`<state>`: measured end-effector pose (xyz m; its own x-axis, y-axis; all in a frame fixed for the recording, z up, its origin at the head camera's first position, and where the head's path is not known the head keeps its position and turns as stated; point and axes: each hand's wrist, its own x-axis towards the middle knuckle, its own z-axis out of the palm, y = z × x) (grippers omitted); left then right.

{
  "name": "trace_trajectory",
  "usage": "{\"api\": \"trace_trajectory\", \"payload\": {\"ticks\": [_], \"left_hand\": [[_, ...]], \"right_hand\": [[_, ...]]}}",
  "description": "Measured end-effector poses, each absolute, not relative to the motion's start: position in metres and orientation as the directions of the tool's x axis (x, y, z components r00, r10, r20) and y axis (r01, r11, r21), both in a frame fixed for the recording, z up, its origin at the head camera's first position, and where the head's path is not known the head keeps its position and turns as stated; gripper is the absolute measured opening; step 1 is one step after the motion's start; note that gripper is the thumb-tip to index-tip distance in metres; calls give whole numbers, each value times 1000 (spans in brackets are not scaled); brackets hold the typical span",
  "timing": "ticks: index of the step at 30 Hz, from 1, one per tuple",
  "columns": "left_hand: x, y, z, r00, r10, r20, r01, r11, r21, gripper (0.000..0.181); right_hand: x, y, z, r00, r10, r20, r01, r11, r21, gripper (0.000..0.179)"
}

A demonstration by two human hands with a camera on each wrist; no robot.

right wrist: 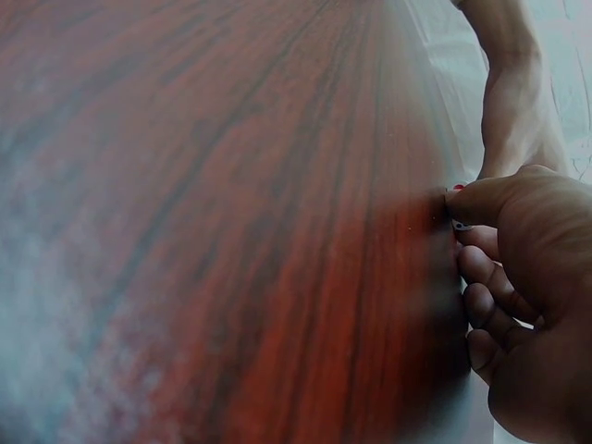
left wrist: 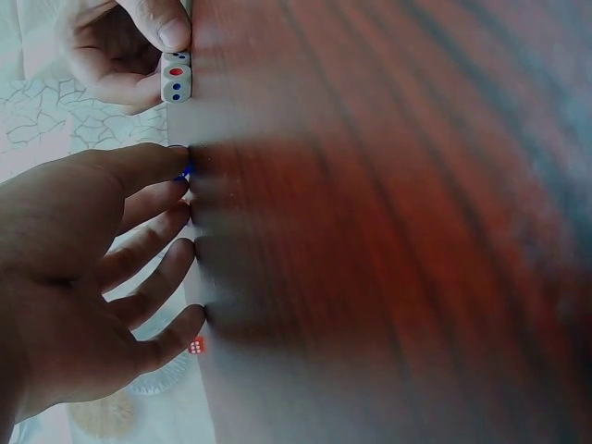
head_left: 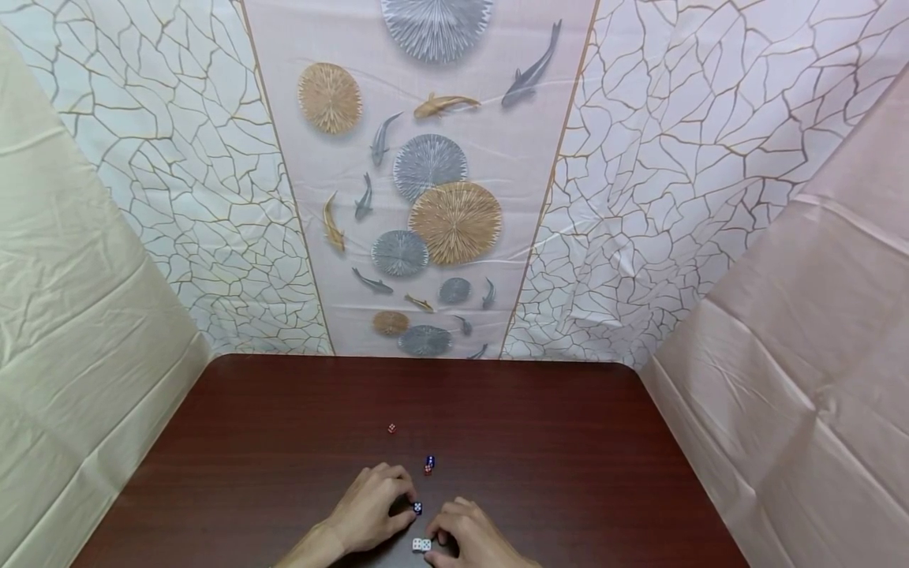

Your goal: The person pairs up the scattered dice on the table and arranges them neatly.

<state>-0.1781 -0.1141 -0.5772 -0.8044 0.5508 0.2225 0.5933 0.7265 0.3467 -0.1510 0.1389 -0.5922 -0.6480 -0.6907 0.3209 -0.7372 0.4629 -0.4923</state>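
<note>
Near the front of the table, my left hand (head_left: 371,505) pinches a dark blue die (head_left: 417,508) between thumb and index finger. In the left wrist view that blue die (left wrist: 185,170) is mostly covered by the thumb, with the other fingertips down on the table. Two white dice (head_left: 422,545) sit side by side, touching, closer to the table's front. My right hand (head_left: 472,536) pinches the right-hand one, its thumb and index finger at the die's sides. In the right wrist view the thumb hides most of the white die (right wrist: 461,226).
Beyond the hands, a blue die (head_left: 430,460) and a red die (head_left: 428,470) stand close together. Another red die (head_left: 392,428) lies farther back to the left. The dark wooden table (head_left: 533,418) is bordered by patterned cloth (head_left: 454,315) at the back and plain cloth at both sides.
</note>
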Motion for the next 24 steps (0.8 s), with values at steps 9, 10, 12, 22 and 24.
{"api": "trace_trajectory", "payload": {"ticks": [9,10,12,22,24], "left_hand": [[-178,-114,-577,-804,550,228,594,728,342,11],[-178,-114,-577,-804,549,228,594,728,341,11],[-178,-114,-577,-804,549,229,595,730,338,11],[-178,-113,-577,-804,547,234,595,733,330,11],[-178,-113,-577,-804,547,232,594,733,330,11]], "right_hand": [[-152,139,-593,-643,-689,335,-744,457,-487,11],[-152,140,-593,-642,-689,337,-746,457,-485,12],[-152,140,-594,-640,-689,339,-748,457,-482,12],[-152,141,-582,-691,-694,204,-656,482,-581,18],[-153,143,-579,-700,-696,163,-625,485,-612,20]]}}
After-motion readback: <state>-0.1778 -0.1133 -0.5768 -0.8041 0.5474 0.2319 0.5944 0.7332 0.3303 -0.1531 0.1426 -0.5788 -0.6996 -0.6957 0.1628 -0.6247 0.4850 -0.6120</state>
